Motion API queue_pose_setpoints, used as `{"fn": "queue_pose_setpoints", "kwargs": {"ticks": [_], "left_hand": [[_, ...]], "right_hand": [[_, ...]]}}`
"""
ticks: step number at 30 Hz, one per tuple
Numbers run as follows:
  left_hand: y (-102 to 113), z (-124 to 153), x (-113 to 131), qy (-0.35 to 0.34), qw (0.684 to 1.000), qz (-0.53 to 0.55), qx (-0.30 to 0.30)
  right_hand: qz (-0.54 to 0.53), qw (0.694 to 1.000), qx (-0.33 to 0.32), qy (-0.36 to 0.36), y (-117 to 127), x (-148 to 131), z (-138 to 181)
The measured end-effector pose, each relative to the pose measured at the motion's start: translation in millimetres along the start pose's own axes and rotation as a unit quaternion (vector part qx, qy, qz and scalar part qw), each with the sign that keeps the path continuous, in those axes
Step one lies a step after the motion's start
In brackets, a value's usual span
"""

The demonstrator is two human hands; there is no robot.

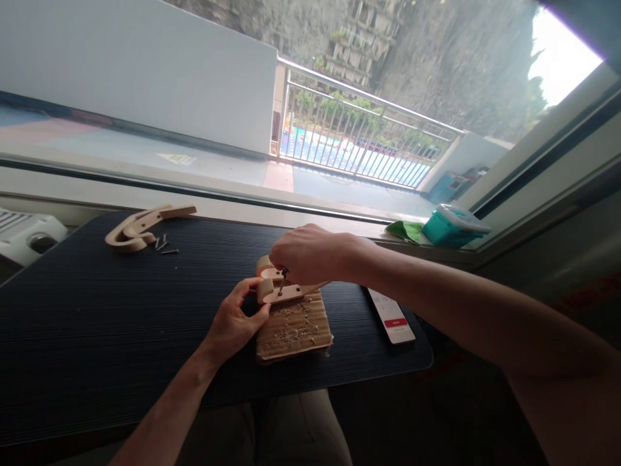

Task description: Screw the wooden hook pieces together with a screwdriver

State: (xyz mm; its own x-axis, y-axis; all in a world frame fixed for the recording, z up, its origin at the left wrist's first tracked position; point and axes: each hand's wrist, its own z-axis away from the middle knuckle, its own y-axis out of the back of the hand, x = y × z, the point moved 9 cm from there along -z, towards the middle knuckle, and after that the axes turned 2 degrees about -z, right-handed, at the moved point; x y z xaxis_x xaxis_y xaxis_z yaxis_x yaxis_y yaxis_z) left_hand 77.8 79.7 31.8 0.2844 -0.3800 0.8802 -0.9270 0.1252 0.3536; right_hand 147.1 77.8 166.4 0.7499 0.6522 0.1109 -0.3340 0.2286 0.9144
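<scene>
My left hand (235,320) pinches the near end of a curved wooden hook piece (281,292), steadying it on a pitted cardboard block (294,330) that lies on the dark table (97,336). My right hand (303,254) is closed above the wooden piece. Its fingertips pinch a small dark screw (282,277) standing on the wood.
A second curved wooden hook (140,228) lies at the table's far left with several loose screws (163,246) beside it. A phone (391,316) lies right of the cardboard. A teal box (453,226) and green cloth sit on the window sill. A white appliance (26,236) stands at left.
</scene>
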Motion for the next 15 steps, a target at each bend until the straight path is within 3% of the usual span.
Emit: {"fn": "queue_pose_setpoints", "kwargs": {"ticks": [6, 8, 10, 12, 14, 15], "left_hand": [[0, 1, 1, -0.006, 1.000, -0.009, 0.009], [-1, 2, 0, -0.006, 1.000, -0.009, 0.009], [-2, 2, 1, -0.013, 1.000, -0.013, 0.007], [-3, 3, 4, -0.031, 0.999, -0.019, 0.006], [-4, 3, 8, -0.054, 0.998, -0.030, 0.012], [-3, 3, 10, -0.069, 0.997, -0.041, 0.020]], "right_hand": [[0.013, 0.999, -0.019, -0.044, 1, 11, 16], [-0.001, 0.998, 0.008, -0.068, 4, 22, 29], [-0.052, 0.990, 0.087, -0.102, 4, 36, 43], [-0.182, 0.956, 0.169, -0.155, -12, 51, 55], [-0.392, 0.879, 0.210, -0.174, -50, 58, 55], [-0.492, 0.826, 0.220, -0.166, -71, 56, 51]]}}
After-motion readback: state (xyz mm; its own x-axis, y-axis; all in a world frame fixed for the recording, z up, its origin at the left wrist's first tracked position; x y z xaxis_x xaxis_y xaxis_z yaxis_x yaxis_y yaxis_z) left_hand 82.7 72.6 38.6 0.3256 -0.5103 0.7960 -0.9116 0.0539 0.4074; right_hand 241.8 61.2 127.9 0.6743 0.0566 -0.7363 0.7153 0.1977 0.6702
